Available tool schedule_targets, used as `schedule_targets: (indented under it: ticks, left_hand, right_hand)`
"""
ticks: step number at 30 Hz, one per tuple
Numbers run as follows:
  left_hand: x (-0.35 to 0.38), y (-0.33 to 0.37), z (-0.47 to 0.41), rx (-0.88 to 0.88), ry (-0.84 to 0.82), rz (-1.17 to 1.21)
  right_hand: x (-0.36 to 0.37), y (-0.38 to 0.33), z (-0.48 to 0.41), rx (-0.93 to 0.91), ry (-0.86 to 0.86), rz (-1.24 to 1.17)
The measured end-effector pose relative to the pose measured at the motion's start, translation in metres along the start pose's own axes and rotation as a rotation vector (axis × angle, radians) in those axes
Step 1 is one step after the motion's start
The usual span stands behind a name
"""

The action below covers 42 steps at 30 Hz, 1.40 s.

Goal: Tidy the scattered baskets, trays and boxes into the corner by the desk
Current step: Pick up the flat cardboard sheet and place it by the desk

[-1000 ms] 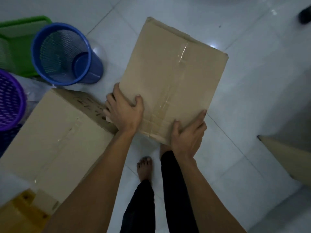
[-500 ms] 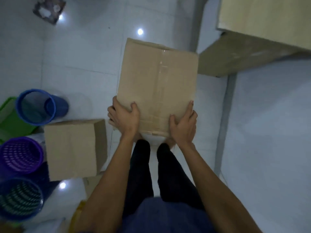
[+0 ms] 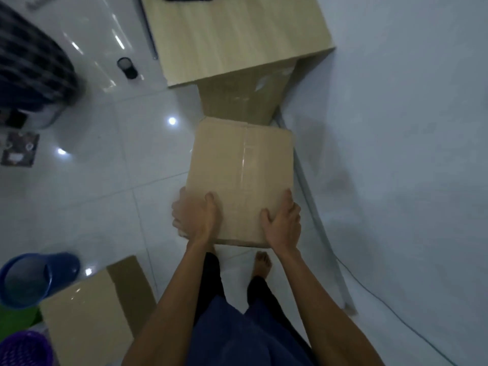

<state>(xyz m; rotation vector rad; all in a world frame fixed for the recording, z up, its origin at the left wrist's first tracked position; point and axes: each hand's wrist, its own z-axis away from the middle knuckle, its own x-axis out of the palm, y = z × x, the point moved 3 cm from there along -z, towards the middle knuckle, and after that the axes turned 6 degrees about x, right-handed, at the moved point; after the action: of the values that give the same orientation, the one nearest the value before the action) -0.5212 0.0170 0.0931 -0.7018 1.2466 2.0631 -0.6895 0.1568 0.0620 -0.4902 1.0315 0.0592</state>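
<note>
White tiled floor (image 3: 111,207) by a pale wall (image 3: 409,128): a person holds a cardboard box (image 3: 237,159) in front of the wooden bench (image 3: 232,35).

The left grip (image 3: 196,217) grasps the box's near left corner, thumb on the taped top and fingers curled round the side; the right grip (image 3: 282,225) grasps the near right corner the same way, thumb on top. The box's far edge lies close to the bench's side panel, near the wall on the right (whether its underside touches the floor cannot be told). A bare foot (image 3: 262,264) shows below the box. At near left a second cardboard box (image 3: 84,318) sits on the floor, with a blue basket (image 3: 26,278) on its side just beside it, a green tray (image 3: 15,320) and a purple basket (image 3: 21,350) at the frame's edge. A small dark cup (image 3: 126,67) stands far left of the bench.
</note>
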Motion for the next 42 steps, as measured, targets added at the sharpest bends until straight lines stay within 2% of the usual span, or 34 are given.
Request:
schedule_targets:
  ticks: [4, 7, 16, 22, 25, 28, 31, 34, 36, 42]
  left_hand:
    - [0.068, 0.024, -0.004, 0.055, -0.105, -0.062]
    - [0.133, 0.024, -0.029, 0.085, -0.14, -0.096]
    - [0.36, -0.04, -0.136, 0.134, -0.076, -0.069]
    - [0.465, -0.09, -0.185, 0.205, -0.076, -0.057]
    - [0.494, -0.114, -0.195, 0.245, -0.05, -0.061]
    - [0.508, -0.116, -0.202, 0.305, 0.035, -0.057]
    - [0.515, -0.106, -0.22, 0.448, 0.076, -0.106]
    - [0.525, -0.101, -0.234, 0.788, 0.031, -0.312]
    - [0.533, -0.101, -0.238, 0.925, 0.017, -0.423]
    - [0.547, -0.094, -0.23, 0.918, 0.039, -0.451]
  right_hand:
    - [-0.002, 0.045, -0.056, 0.051, 0.042, 0.012]
    - [0.022, 0.075, -0.11, 0.06, 0.069, 0.036]
    - [0.174, 0.16, -0.297, 0.078, 0.115, -0.06]
    - [0.25, 0.201, -0.378, -0.009, 0.195, -0.106]
    - [0.277, 0.215, -0.398, -0.035, 0.256, -0.124]
    - [0.285, 0.216, -0.411, -0.083, 0.41, -0.122]
    - [0.289, 0.201, -0.418, -0.093, 0.522, -0.158]
    - [0.309, 0.169, -0.399, -0.175, 0.513, -0.114]
    - [0.333, 0.154, -0.386, -0.231, 0.449, -0.037]
    - [0.34, 0.157, -0.404, -0.24, 0.39, 0.075]
